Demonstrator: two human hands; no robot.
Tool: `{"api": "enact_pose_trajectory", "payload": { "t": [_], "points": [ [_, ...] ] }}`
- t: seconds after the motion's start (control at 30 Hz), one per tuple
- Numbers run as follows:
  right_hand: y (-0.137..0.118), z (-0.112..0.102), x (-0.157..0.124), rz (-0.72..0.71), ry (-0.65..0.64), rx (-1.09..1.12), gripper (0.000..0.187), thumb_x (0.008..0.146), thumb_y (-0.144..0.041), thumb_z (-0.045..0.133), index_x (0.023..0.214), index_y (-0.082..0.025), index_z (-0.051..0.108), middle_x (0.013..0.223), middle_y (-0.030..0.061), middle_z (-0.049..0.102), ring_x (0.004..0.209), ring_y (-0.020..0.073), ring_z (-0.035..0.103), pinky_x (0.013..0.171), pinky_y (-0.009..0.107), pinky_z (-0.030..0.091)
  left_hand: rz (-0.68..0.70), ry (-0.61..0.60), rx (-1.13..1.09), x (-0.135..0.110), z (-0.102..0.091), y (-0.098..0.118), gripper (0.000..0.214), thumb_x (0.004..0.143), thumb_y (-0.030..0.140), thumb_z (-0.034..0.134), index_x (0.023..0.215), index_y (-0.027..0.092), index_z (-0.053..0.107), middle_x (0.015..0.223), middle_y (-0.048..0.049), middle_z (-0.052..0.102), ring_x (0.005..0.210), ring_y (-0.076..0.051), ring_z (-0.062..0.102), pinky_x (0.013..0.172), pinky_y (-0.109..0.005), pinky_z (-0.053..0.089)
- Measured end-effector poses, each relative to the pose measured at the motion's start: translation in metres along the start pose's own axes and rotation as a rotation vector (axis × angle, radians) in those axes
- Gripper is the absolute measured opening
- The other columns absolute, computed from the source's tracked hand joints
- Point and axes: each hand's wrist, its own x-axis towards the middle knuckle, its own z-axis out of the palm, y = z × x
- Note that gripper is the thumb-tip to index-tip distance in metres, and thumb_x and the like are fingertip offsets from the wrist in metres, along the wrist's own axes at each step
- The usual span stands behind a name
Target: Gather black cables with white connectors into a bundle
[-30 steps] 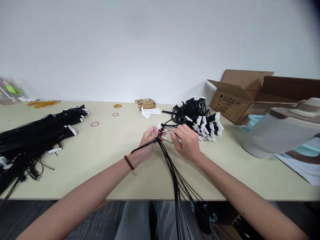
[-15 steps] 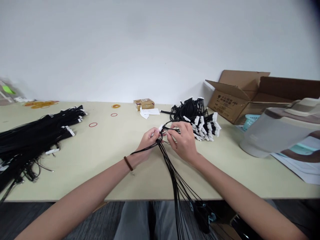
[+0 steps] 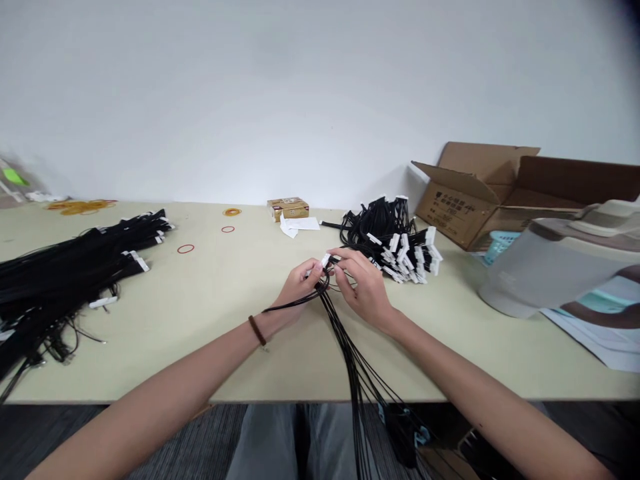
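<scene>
A bundle of thin black cables [image 3: 345,340] runs from my hands down over the front table edge. My left hand [image 3: 299,283] is closed on its upper end, thumb against a white connector [image 3: 325,259]. Some cables loop back across the left wrist. My right hand [image 3: 364,283] has thumb and index finger closed on black wires beside the connector; its fingertips partly hide them. Just behind that hand lies a heap of black cable harnesses [image 3: 383,220] with white connectors.
Long black cables [image 3: 75,267] lie on the left of the table [image 3: 225,353]. Red rubber bands [image 3: 186,249] and a small gold box [image 3: 289,209] are farther back. On the right stand an open cardboard box [image 3: 460,200] and a large tumbler [image 3: 530,267].
The right fingers have come in closer to the white connector, with the wire loop between the hands drawn smaller. My left hand keeps its grip, shifted slightly right.
</scene>
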Motion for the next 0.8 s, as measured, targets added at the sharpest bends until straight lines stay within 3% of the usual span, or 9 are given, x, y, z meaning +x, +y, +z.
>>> {"api": "enact_pose_trajectory", "payload": {
  "t": [0.23, 0.33, 0.43, 0.57, 0.67, 0.8],
  "points": [
    [0.002, 0.002, -0.001, -0.014, -0.02, -0.017, 0.011, 0.086, -0.015, 0.041, 0.082, -0.019, 0.05, 0.108, 0.0079, 0.058, 0.093, 0.0172, 0.054, 0.08, 0.033, 0.045, 0.014, -0.007, 0.003, -0.002, -0.001, -0.002, 0.028, 0.079, 0.039, 0.052, 0.067, 0.014, 0.05, 0.066, 0.0011, 0.044, 0.062, -0.009, 0.038, 0.06, -0.022, 0.032],
    [0.003, 0.003, 0.002, -0.031, -0.047, -0.032, 0.013, 0.087, -0.015, 0.04, 0.084, -0.019, 0.052, 0.109, 0.0079, 0.058, 0.094, 0.0174, 0.053, 0.08, 0.034, 0.046, -0.058, 0.002, -0.163, -0.001, -0.001, -0.002, 0.024, 0.078, 0.036, 0.055, 0.069, 0.014, 0.051, 0.069, 0.0007, 0.046, 0.064, -0.009, 0.043, 0.063, -0.023, 0.037],
    [0.007, 0.001, 0.003, -0.069, 0.026, -0.1, 0.013, 0.086, -0.015, 0.043, 0.093, -0.019, 0.053, 0.113, 0.0097, 0.056, 0.104, 0.0205, 0.049, 0.086, 0.04, 0.045, -0.123, 0.012, -0.368, 0.002, 0.0, -0.001, 0.014, 0.077, 0.029, 0.056, 0.075, 0.015, 0.054, 0.076, -0.0007, 0.052, 0.068, -0.01, 0.049, 0.068, -0.025, 0.041],
    [0.016, -0.005, 0.001, -0.298, 0.061, -0.199, 0.027, 0.084, -0.014, 0.047, 0.11, -0.023, 0.051, 0.118, 0.0093, 0.055, 0.113, 0.0205, 0.046, 0.09, 0.04, 0.045, -0.257, 0.094, -0.545, 0.006, -0.003, 0.004, 0.005, 0.078, 0.02, 0.054, 0.076, 0.016, 0.056, 0.076, -0.0013, 0.057, 0.068, -0.011, 0.053, 0.069, -0.026, 0.042],
    [0.019, -0.006, -0.001, -0.497, -0.018, -0.241, 0.025, 0.086, -0.014, 0.046, 0.107, -0.025, 0.053, 0.108, 0.0038, 0.061, 0.107, 0.0158, 0.052, 0.089, 0.036, 0.046, -0.362, 0.125, -0.587, 0.007, -0.006, 0.009, 0.008, 0.079, 0.018, 0.052, 0.073, 0.016, 0.055, 0.072, -0.0005, 0.058, 0.065, -0.009, 0.053, 0.065, -0.025, 0.042],
    [0.015, -0.005, 0.0, -0.582, -0.061, -0.311, 0.02, 0.087, -0.014, 0.046, 0.101, -0.024, 0.055, 0.097, 0.0002, 0.065, 0.099, 0.0126, 0.055, 0.09, 0.035, 0.042, -0.425, 0.082, -0.605, 0.006, -0.008, 0.012, 0.008, 0.079, 0.019, 0.051, 0.073, 0.016, 0.056, 0.068, 0.0001, 0.057, 0.062, -0.009, 0.052, 0.061, -0.023, 0.041]
  ]
}}
